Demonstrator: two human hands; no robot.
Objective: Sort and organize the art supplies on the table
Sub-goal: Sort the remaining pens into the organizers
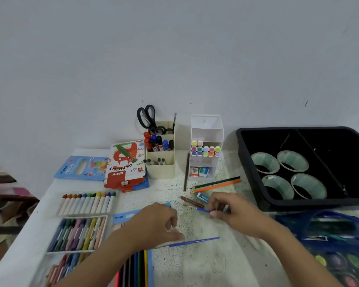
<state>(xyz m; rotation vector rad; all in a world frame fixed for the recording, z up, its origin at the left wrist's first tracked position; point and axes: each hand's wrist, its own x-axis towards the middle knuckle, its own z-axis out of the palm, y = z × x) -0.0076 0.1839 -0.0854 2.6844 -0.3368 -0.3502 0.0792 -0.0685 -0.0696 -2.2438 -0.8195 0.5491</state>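
L hand fingers curled, grip unclear, R hand pinching thin blue brush

Item one: I am seeing a plain pale grey wall filling the far half of the view, carrying a few small dark marks toward the right. Item two: a white speckled table is running up to that wall. Item three: at the left edge, a blurred striped cloth in brown and pink is lying beside the table. Light is falling soft and even.
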